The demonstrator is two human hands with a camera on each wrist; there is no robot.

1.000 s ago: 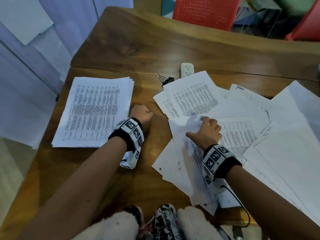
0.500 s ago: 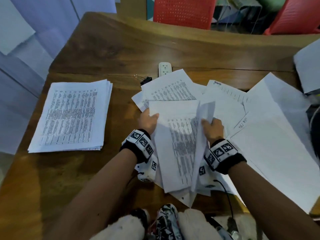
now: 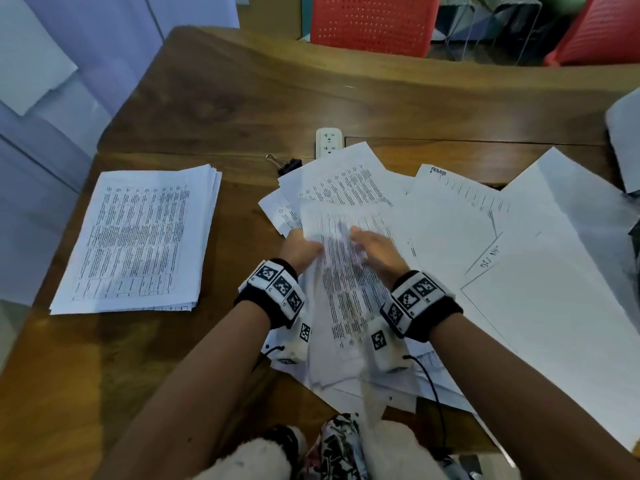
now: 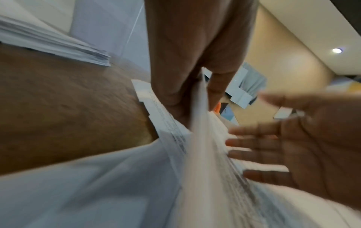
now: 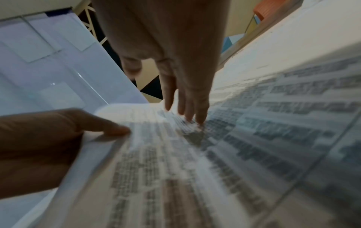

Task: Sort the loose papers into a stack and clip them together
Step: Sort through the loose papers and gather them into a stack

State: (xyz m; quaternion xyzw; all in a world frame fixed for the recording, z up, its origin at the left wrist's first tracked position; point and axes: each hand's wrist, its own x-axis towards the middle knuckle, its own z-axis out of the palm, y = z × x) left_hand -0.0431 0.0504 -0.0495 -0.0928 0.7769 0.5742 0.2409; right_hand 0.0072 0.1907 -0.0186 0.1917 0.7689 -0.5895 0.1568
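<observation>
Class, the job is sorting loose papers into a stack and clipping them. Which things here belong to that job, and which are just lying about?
Belongs to the job:
- neat stack
- loose papers
- printed sheet gripped by the left hand, right hand open on it
- binder clip

Just lying about:
- power strip
- red chairs
- table

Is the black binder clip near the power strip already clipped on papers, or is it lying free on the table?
Lying free. The binder clip rests on the bare table, beside the loose papers, gripping no sheet.
</observation>
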